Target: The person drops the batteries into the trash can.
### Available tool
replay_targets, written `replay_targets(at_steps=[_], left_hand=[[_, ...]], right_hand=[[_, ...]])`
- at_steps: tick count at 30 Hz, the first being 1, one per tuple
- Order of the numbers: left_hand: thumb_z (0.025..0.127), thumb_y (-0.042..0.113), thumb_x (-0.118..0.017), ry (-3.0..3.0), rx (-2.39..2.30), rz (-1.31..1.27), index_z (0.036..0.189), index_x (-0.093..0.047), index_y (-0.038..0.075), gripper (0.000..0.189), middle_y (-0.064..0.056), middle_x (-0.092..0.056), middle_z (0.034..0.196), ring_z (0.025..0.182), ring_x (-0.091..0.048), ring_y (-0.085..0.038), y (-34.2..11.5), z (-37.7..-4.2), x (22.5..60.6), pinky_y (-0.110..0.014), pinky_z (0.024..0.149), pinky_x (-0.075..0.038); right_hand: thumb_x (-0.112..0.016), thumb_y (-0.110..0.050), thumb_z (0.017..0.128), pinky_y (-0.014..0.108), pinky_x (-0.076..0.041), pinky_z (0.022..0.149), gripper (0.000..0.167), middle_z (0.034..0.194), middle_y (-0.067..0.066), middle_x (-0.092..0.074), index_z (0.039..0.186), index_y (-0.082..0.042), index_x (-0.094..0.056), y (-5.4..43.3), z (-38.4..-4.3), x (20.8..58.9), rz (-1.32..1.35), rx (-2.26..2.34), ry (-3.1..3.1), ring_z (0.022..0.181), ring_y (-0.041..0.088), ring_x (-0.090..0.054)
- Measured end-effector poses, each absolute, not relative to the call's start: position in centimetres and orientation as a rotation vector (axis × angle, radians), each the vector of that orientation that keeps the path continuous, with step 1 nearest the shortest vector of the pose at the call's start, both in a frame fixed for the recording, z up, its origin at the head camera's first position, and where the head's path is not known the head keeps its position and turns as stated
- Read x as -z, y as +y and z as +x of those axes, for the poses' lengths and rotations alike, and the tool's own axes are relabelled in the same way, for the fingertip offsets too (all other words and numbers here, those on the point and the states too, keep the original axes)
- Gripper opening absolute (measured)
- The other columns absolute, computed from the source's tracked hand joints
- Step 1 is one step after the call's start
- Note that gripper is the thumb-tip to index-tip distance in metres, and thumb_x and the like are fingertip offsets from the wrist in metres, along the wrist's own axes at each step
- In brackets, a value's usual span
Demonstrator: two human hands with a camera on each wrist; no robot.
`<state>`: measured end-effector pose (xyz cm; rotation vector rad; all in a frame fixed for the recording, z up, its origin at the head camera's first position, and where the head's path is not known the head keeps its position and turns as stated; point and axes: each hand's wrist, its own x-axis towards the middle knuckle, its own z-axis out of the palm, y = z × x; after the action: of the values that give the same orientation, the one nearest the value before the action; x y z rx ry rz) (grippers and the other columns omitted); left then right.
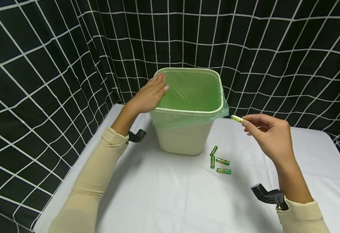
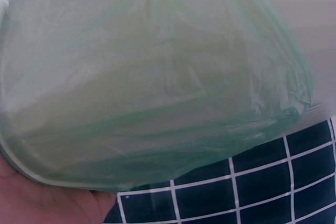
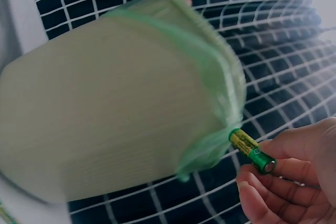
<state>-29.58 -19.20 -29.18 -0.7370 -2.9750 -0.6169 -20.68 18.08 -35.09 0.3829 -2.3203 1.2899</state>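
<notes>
A cream trash bin (image 1: 184, 137) lined with a green plastic bag (image 1: 193, 87) stands on the white table. My left hand (image 1: 149, 94) rests on the bin's left rim with straight fingers; the left wrist view shows part of that hand (image 2: 52, 200) under the rim and liner. Right of the bin, my right hand (image 1: 270, 132) pinches a green and gold battery (image 1: 237, 118) between thumb and fingers, raised near the rim's height. In the right wrist view the battery (image 3: 252, 151) overlaps the liner's loose edge. Several matching batteries (image 1: 223, 161) lie on the table at the bin's front right.
The white-covered table (image 1: 170, 194) extends around the bin. Black cloth with a white grid (image 1: 245, 38) hangs behind and along the left side. A black wrist camera (image 1: 267, 195) is strapped to the right forearm, another (image 1: 137, 136) to the left.
</notes>
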Motion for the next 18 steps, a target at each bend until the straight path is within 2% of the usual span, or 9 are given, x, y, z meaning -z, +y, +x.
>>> replay_targets(at_steps=[5, 18], left_hand=[[0.113, 0.037, -0.018, -2.974, 0.620, -0.725, 0.159, -0.006, -0.003, 0.062, -0.015, 0.000, 0.169, 0.156, 0.005, -0.026, -19.2, -29.4, 29.4, -0.029, 0.124, 0.005], [0.113, 0.035, -0.018, -2.980, 0.589, -0.740, 0.159, -0.007, -0.004, 0.061, -0.016, 0.000, 0.169, 0.156, 0.005, -0.026, -19.0, -29.4, 29.1, -0.029, 0.124, 0.006]], right_hand=[[-0.077, -0.009, 0.091, 0.012, -0.051, 0.061, 0.013, 0.082, -0.005, -0.072, 0.102, -0.003, -0.079, 17.7, -20.5, 32.4, 0.466, -1.287, -2.266, 0.065, 0.009, -0.066], [-0.078, -0.008, 0.090, 0.011, -0.053, 0.062, 0.014, 0.085, -0.012, -0.073, 0.101, -0.001, -0.079, 16.1, -21.1, 27.4, 0.536, -1.269, -2.202, 0.065, 0.005, -0.067]])
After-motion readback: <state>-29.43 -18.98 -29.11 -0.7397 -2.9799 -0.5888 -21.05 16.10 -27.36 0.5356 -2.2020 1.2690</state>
